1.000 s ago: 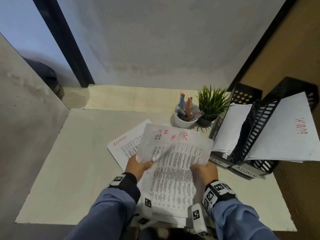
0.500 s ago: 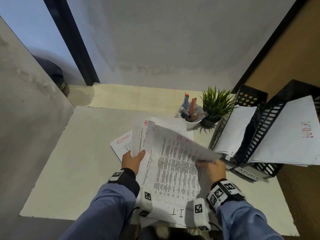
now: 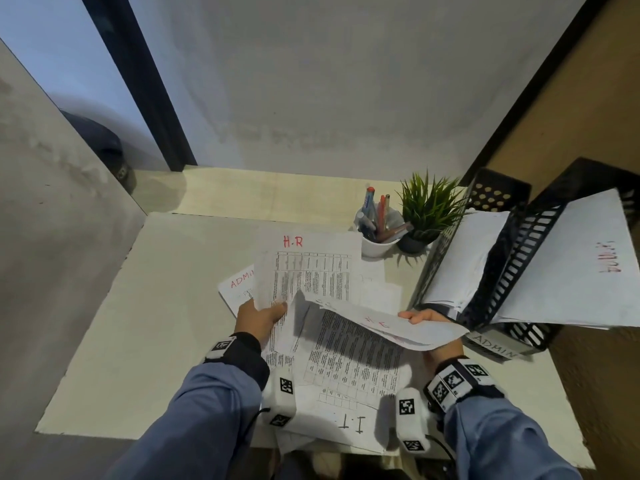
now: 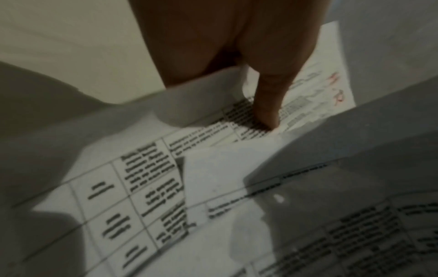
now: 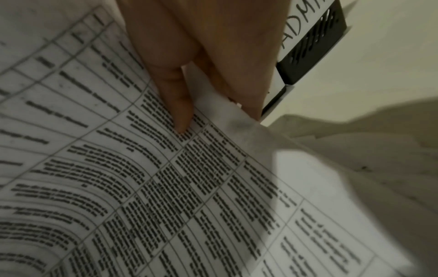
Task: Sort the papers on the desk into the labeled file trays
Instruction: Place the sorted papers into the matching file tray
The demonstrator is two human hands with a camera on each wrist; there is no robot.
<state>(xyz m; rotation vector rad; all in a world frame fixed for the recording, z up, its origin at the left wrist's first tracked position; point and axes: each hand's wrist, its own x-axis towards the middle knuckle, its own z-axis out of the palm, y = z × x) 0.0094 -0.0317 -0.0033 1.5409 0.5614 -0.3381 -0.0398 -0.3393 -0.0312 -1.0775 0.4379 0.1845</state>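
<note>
In the head view my left hand (image 3: pixel 273 308) pinches the lower edge of a printed sheet headed H.R (image 3: pixel 304 271); the left wrist view shows my thumb (image 4: pixel 269 101) on top of it. My right hand (image 3: pixel 420 317) pinches a second printed sheet (image 3: pixel 381 329), lifted and bent over to the right, its red heading unreadable. In the right wrist view the thumb (image 5: pixel 177 105) lies on its printed face. An I.T. sheet (image 3: pixel 349 393) lies under both, and an ADMIN sheet (image 3: pixel 239 282) lies at the left. Two black file trays (image 3: pixel 530 258) stand at the right, one labelled ADMIN (image 3: pixel 495 346).
A white cup of pens (image 3: pixel 375 237) and a small potted plant (image 3: pixel 426 209) stand behind the papers, beside the farther tray (image 3: pixel 438 258). Both trays hold white sheets. Walls close in the white desk (image 3: pixel 156 323) at the left and back.
My right hand has peeled the top sheet off to the right, towards the trays. That uncovered the H.R sheet in my left hand and the I.T. sheet below.
</note>
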